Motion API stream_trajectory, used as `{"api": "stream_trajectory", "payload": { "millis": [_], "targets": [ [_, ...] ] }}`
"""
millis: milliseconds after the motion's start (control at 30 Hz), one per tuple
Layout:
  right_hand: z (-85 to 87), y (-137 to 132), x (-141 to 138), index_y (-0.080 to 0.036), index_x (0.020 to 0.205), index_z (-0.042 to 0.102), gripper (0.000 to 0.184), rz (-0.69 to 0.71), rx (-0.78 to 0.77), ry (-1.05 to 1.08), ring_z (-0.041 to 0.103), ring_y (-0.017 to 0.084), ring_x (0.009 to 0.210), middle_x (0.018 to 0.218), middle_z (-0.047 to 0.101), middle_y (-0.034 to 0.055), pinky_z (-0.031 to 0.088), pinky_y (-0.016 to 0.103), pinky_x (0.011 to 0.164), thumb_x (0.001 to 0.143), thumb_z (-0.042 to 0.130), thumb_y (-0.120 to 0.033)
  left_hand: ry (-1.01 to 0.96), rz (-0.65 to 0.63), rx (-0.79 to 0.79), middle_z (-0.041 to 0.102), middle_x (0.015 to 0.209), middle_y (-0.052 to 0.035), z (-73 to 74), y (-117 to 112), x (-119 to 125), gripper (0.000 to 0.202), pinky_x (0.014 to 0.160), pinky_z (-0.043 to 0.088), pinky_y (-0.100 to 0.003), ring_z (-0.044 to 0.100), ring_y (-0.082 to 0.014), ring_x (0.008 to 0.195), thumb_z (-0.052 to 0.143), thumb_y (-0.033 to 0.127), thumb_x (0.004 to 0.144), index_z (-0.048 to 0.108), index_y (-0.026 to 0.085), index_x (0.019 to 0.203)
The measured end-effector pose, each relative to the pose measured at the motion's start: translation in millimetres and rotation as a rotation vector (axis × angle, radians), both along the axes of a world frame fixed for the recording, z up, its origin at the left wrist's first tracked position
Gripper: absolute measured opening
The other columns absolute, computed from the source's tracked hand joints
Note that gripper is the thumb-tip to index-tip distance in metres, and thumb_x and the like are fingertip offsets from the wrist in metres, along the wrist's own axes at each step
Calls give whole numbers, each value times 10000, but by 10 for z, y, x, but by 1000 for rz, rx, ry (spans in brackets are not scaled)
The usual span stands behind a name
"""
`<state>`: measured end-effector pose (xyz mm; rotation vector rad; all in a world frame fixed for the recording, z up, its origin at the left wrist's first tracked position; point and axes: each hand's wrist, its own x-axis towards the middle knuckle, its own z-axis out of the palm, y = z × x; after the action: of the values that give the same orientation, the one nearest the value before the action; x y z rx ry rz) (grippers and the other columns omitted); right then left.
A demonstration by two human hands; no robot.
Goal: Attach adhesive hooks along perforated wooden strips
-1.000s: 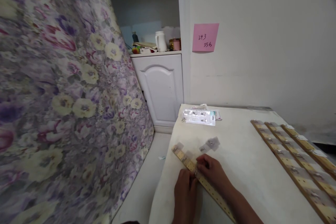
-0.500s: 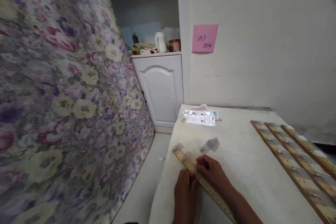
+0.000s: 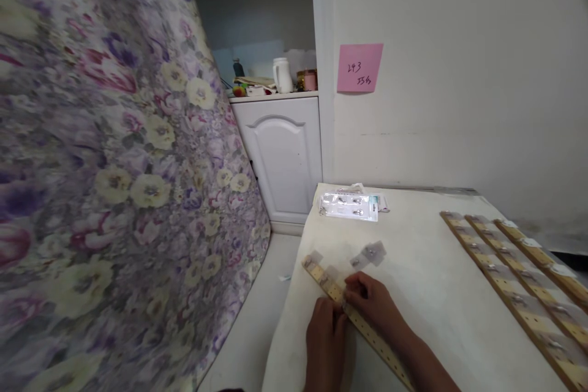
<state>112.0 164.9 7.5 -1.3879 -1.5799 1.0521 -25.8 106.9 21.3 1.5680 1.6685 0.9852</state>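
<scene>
A long perforated wooden strip [image 3: 321, 275] lies diagonally on the pale table [image 3: 427, 275] with small clear packets fixed along its far end. My left hand [image 3: 325, 340] rests on the near side of the strip, fingers bent and pressed against it. My right hand [image 3: 373, 306] lies over the strip from the other side, fingers curled and pinched at the same spot. What the fingertips hold there is hidden. Two loose clear packets [image 3: 370, 253] lie just beyond my right hand.
Three more wooden strips with packets [image 3: 500, 263] lie at the table's right. A clear blister pack [image 3: 350, 205] sits at the far edge by the wall with a pink note [image 3: 359, 67]. A floral mattress [image 3: 114, 184] leans at left; a white cabinet [image 3: 282, 153] stands behind.
</scene>
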Motion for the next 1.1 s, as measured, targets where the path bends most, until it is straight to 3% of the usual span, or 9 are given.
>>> {"api": "stream_trajectory", "payload": {
  "millis": [533, 933, 1100],
  "targets": [
    [-29, 33, -21, -178, 872, 620, 233, 1, -35, -1, 597, 178, 674, 710, 644, 7, 461, 269, 631, 645, 612, -231, 18, -8, 17, 538, 835, -14, -10, -8, -18, 91, 732, 383, -270, 522, -170, 791, 460, 193, 825, 499, 208, 744],
    [-81, 52, -36, -171, 903, 625, 271, -31, -16, 12, 611, 179, 704, 760, 658, 22, 485, 279, 662, 644, 634, -252, 37, 28, 71, 542, 820, -21, 148, -62, 20, 88, 718, 397, -269, 529, -177, 784, 452, 161, 807, 497, 207, 746],
    [-39, 30, 27, -176, 896, 633, 229, -38, 1, 80, 632, 189, 737, 774, 676, 34, 494, 288, 693, 726, 565, -313, 39, 23, 62, 541, 797, -13, 171, -69, 5, 76, 701, 402, -268, 530, -171, 751, 462, 155, 791, 495, 205, 746]
  ]
}}
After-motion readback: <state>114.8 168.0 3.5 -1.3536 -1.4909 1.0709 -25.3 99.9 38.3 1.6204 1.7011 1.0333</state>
